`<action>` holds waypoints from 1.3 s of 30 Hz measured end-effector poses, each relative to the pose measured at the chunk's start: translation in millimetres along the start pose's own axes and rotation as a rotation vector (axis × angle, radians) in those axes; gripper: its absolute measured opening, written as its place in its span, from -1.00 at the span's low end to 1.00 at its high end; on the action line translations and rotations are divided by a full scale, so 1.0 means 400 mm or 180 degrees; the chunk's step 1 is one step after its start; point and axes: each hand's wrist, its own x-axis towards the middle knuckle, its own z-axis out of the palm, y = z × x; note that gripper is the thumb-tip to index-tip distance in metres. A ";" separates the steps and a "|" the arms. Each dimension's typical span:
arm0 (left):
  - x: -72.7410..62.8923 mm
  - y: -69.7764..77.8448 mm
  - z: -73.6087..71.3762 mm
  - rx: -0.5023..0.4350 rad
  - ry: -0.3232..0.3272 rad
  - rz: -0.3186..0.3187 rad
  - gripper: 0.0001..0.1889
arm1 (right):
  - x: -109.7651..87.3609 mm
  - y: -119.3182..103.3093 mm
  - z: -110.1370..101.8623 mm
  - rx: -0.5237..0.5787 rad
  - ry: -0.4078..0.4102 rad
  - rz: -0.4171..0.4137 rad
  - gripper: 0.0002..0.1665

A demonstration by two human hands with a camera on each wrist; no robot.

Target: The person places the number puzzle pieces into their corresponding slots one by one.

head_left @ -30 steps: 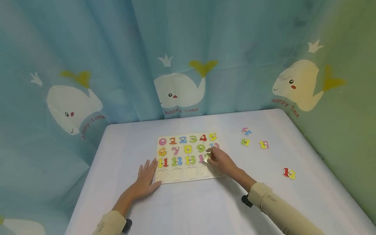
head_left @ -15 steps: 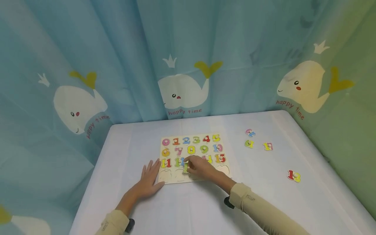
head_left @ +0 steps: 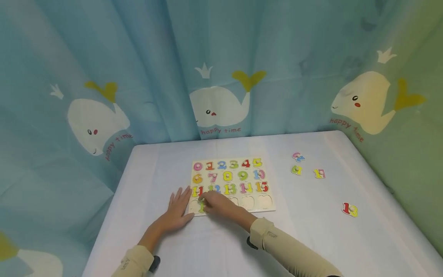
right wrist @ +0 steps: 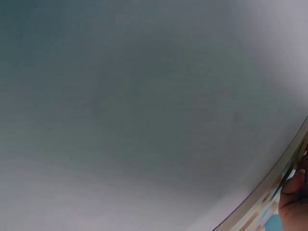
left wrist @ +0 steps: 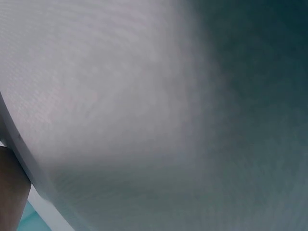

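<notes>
A cream number puzzle board [head_left: 255, 209] lies on the white table, knobbed number pieces from 0 to 15 filling its three upper rows. In the head view my right hand [head_left: 221, 207] pinches a green-edged number piece [head_left: 202, 208] over the leftmost recess of the bottom row. The piece starts with a 1; fingers cover its second digit. In the right wrist view, the thumb [right wrist: 293, 185] shows close to the board's edge. My left hand [head_left: 177, 212] rests spread on the table, fingertips and thumb at the board's left edge. The left wrist view shows mostly blurred tablecloth.
Loose number pieces lie to the right: a pink-and-blue one [head_left: 298, 157], a green-and-yellow one [head_left: 296, 170], a yellow-and-pink one [head_left: 319, 174] and a red-and-yellow one [head_left: 350, 209] nearer. A whale-print curtain [head_left: 152, 96] hangs behind the table [head_left: 304, 231].
My right hand has carried the green-edged piece leftward, from the third row's right side to the bottom-left recess. My left hand stays at the board's edge. The head view has shifted slightly.
</notes>
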 end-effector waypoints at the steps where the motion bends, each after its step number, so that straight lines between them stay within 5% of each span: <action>1: 0.000 0.000 0.000 -0.0004 -0.0012 0.0004 -0.19 | 0.004 -0.004 0.003 -0.0010 0.0003 -0.0001 -0.63; 22: 0.011 0.000 -0.002 -0.0021 0.0163 0.0201 -0.19 | 0.055 -0.026 0.014 -0.0059 0.0000 -0.0115 -0.64; 30: -0.017 -0.005 0.010 -0.0089 0.0188 -0.0008 -0.19 | 0.054 -0.034 0.029 -0.0143 -0.0119 -0.0342 -0.57; 34: -0.011 -0.007 0.014 -0.0067 0.0178 0.0011 -0.19 | 0.036 -0.015 0.010 -0.0074 -0.0165 -0.0197 -0.53; 39: 0.007 -0.006 0.017 0.0035 0.0179 0.0080 -0.18 | 0.002 0.041 -0.035 0.0218 0.0122 0.0038 -0.61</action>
